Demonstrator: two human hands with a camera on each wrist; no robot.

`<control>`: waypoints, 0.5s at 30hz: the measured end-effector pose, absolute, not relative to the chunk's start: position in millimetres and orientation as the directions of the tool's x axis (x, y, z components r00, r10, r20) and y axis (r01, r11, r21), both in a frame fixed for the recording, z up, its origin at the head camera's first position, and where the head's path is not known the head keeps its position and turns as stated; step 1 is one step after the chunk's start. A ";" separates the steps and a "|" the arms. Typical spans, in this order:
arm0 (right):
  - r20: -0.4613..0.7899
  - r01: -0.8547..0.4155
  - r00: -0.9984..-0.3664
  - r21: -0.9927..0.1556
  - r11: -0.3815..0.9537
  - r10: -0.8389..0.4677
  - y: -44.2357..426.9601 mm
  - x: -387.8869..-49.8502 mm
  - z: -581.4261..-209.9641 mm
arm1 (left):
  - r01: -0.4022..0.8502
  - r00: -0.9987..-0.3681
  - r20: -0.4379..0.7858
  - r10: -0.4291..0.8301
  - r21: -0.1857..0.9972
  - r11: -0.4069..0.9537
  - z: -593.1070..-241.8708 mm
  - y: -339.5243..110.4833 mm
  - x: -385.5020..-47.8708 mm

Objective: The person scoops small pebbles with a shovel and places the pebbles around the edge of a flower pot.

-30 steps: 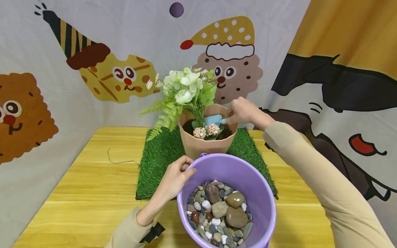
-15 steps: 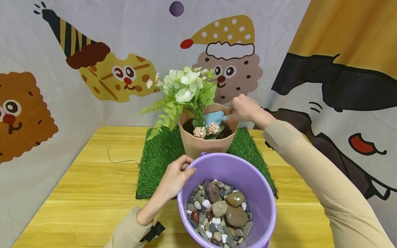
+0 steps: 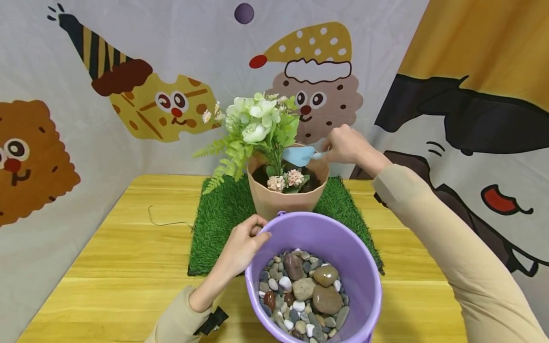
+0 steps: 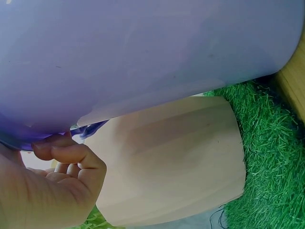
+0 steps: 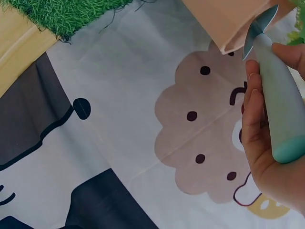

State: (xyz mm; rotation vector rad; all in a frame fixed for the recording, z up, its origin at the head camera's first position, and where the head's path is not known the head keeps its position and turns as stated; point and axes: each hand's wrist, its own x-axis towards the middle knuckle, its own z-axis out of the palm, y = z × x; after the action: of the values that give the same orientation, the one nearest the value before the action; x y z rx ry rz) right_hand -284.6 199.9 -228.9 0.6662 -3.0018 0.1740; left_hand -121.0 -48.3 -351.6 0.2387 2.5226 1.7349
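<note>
With the fingers curled over its rim, my left hand holds a purple bucket at its far left side. Pebbles and larger stones cover the bucket's bottom. My right hand grips the handle of a light blue trowel. Its blade is over the peach flowerpot, near the pot's back right rim and above the dark soil. White flowers and small pink ones stand in the pot. The right wrist view shows the trowel's grey-green handle in my palm.
The pot stands on a green artificial-grass mat on a yellow wooden table. A thin dark wire or thread lies left of the mat. A cartoon-printed cloth hangs behind the table.
My right hand has risen and moved right, lifting the trowel blade higher above the soil. My left hand and the bucket have stayed in place.
</note>
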 end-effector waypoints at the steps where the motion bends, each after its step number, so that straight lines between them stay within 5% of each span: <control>1: 0.086 -0.423 -0.906 -0.099 0.901 -0.415 201.5 -283.2 -227.8 | 0.087 -0.985 0.029 0.168 0.933 0.350 -351.7 -48.2 -121.1; 15: 0.135 -0.438 -0.895 -0.091 0.894 -0.425 219.3 -257.0 -216.6 | 0.085 -0.986 0.028 0.165 0.932 0.352 -351.6 -47.9 -121.0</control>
State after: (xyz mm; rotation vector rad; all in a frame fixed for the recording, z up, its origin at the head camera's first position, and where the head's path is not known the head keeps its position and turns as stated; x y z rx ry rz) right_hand -257.0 219.3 -216.6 0.6736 -2.9481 0.1817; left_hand -121.0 -47.9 -351.6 0.2345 2.5242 1.7328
